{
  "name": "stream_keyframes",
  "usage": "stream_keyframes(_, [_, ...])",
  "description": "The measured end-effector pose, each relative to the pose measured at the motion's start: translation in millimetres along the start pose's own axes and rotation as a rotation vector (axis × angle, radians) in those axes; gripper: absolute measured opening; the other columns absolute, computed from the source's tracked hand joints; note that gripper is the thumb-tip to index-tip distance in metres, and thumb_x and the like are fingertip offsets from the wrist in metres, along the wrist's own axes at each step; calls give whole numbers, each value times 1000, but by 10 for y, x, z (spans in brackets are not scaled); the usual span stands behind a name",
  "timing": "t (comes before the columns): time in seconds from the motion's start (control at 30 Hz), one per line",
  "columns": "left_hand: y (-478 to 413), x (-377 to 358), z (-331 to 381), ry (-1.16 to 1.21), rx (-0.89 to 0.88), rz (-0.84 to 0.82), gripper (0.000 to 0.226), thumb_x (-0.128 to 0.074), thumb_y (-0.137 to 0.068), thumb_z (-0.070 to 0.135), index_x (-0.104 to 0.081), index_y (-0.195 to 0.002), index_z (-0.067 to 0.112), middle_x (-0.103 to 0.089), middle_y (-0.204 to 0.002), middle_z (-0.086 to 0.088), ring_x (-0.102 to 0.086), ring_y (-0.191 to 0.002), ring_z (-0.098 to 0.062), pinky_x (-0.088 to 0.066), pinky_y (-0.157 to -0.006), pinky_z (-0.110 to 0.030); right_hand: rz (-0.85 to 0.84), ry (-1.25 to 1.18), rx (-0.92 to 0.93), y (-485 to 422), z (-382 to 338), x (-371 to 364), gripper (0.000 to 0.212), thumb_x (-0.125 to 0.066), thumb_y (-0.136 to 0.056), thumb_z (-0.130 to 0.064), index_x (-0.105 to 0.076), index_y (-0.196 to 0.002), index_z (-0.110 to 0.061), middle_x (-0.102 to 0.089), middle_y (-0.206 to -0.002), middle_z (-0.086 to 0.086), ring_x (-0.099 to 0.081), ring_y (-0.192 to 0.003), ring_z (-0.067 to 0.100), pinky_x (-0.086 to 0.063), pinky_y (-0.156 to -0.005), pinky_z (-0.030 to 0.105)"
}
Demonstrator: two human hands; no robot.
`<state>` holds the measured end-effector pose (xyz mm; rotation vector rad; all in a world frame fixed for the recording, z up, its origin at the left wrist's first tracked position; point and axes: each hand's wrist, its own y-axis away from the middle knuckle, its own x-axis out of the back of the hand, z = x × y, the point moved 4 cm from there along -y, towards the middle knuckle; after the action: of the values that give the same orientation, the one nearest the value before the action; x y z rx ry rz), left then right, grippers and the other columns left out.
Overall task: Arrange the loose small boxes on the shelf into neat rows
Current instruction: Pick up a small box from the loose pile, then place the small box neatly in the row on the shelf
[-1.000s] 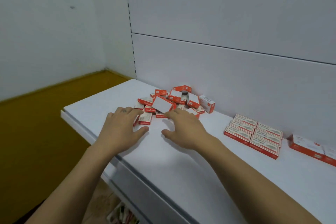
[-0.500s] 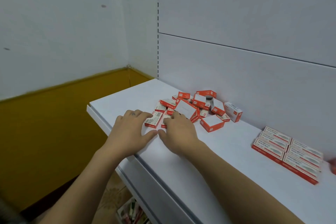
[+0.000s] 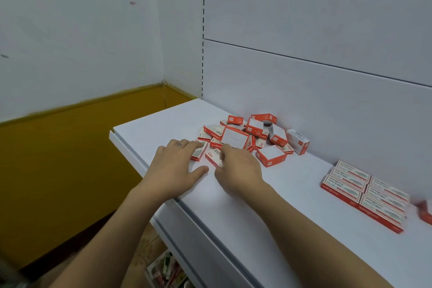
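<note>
Small boxes: red-and-white cardboard, flat rectangular, heaped in a loose pile on the white shelf, against the back panel. Tilted and overlapping at all angles; some white faces up, some printed red sides showing. One box standing on edge at the pile's right, one open tray-shaped box lying just in front.

Left hand: palm down, flat on the shelf, fingers spread, fingertips touching a box at the pile's near edge. Not gripping.

Right hand: palm down just beside the left, fingers curled onto another box with "24/6" print; pinch or plain press, cannot tell.

Arranged block well apart to the right: same boxes, larger printed faces up, laid edge to edge in tidy rows. More red packaging at the frame's right edge, blurred.

Shelf surface smooth, matte white, with a rounded front lip. Mustard-yellow floor below left. Perforated upright strip along the panel's left edge.
</note>
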<state>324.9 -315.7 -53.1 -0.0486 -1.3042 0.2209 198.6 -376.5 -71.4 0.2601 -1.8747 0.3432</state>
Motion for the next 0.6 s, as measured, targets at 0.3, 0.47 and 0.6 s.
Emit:
stream_keyframes(0.3, [-88,-47,384,45,-172,-1,62,-52,-84,62,-33,-140,39,-36,-148,9,-31,-134,-16,-28,-109,-39,18,-163,-30,306,471,369,34,-72,-75,-27,-58,-105,-35,-63,-108,-8,-57,-94,13,-55,-73,31])
stream_keyframes(0.47, [-156,-126,893,107,-307,-27,66,-59,-84,55,-31,-142,40,-34,-150,10,-27,-138,-16,-26,-112,-42,70,-136,-19,616,844,760,35,-71,-77,-22,-62,-110,-28,-62,-111,-6,-53,-99,14,-48,-82,30])
stream_keyframes(0.6, [-193,-196,1357,137,-489,-4,63,-60,-85,51,-34,-140,39,-37,-146,11,-28,-134,-14,-27,-108,-37,177,-171,-108,884,1233,1007,34,-72,-75,-21,-62,-105,-34,-59,-104,-6,-50,-97,13,-40,-79,27])
